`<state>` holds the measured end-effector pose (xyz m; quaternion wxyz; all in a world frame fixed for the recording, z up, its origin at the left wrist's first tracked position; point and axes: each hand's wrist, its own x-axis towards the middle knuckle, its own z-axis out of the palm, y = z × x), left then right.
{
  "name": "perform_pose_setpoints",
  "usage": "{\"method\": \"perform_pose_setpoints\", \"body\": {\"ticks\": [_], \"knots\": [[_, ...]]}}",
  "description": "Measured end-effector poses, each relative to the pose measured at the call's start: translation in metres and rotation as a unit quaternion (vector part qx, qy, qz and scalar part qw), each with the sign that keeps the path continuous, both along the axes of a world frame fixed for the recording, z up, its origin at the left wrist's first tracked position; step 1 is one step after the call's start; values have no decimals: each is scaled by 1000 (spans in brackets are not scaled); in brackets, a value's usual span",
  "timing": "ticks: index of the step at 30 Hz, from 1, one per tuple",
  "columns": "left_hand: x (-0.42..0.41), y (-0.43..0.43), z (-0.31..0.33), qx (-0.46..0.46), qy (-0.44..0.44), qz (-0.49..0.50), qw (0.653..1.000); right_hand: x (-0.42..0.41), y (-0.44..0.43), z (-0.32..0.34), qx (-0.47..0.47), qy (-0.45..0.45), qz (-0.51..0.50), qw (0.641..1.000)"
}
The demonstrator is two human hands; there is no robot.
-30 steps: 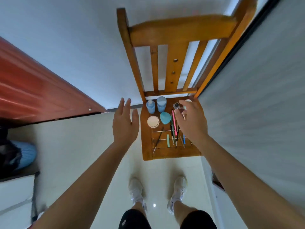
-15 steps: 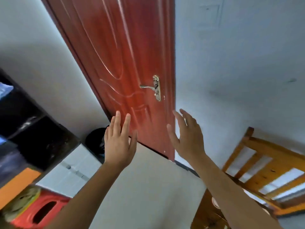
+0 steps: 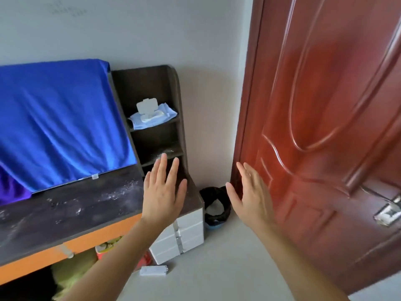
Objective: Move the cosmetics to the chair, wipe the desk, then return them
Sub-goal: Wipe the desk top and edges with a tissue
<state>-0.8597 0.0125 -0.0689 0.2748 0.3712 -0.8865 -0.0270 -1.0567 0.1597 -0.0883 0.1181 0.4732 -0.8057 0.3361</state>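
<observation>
Now, from the head camera: two bare hands up in front, both empty. Left hand (image 3: 163,193) is flat, back toward us, fingers straight and slightly spread, over the right end of the desk (image 3: 65,213). Right hand (image 3: 252,195) is turned edge-on, fingers straight and close together, thumb apart, in front of the red door (image 3: 321,127). One dark desk top, smeared with pale dusty marks and powder, orange front edge below. No cosmetics and no chair can be seen from this angle. One blue cloth (image 3: 58,120) hangs over the back of the desk. One shelf unit (image 3: 171,105) at the desk's right end, three shelves visible; one pack of wet wipes (image 3: 152,115) on the top one, lid flipped up. One white drawer unit (image 3: 184,235) under the desk end, one black bin (image 3: 216,205) between it and the door. One small white device (image 3: 154,270) lies on the floor. One metal door handle (image 3: 388,210).
</observation>
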Motion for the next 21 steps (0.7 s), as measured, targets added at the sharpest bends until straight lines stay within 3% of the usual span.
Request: {"method": "perform_pose_setpoints", "body": {"ticks": [8,14,21], "knots": [[-1,-111,-17,29,19,47,998,-15,-140,-15,27,-10,93,995],[-36,-203,-35,44,-33,71,996,-63,-257,-37,33,-36,143,989],[-93,-306,-6,45,-37,128,990,-116,-395,-6,20,-33,206,978]]}}
